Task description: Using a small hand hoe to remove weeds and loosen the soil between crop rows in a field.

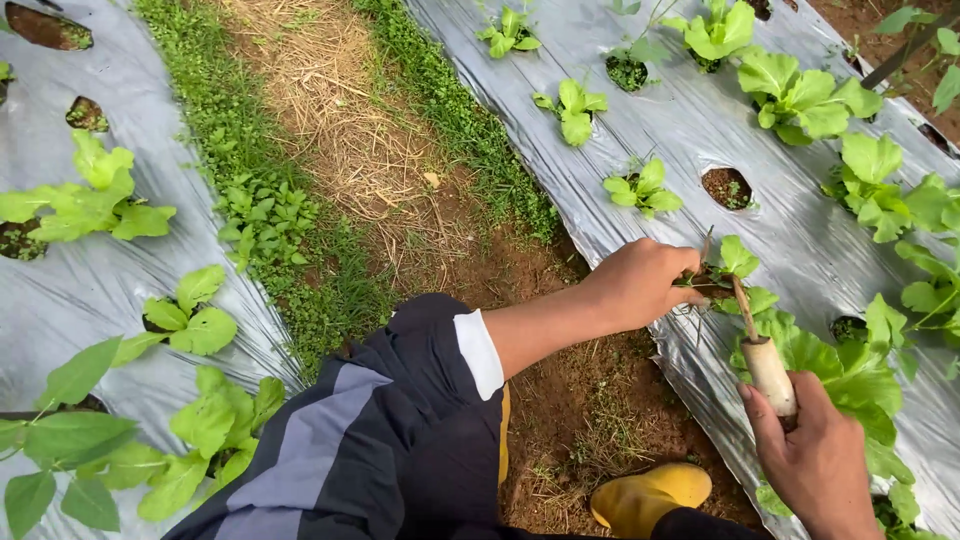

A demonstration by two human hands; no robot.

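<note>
You're in a vegetable field, outdoors, among raised beds. Silver plastic mulch (700,130) covers each bed, with round holes (727,187) cut in it, and leafy green seedlings (805,100) grow up through them in rows. Between the two beds runs a furrow (400,190) of bare brown soil, dry straw and low weeds. A second mulched bed (60,290) lies to your left, planted the same way. Daylight falls evenly over it all.
</note>
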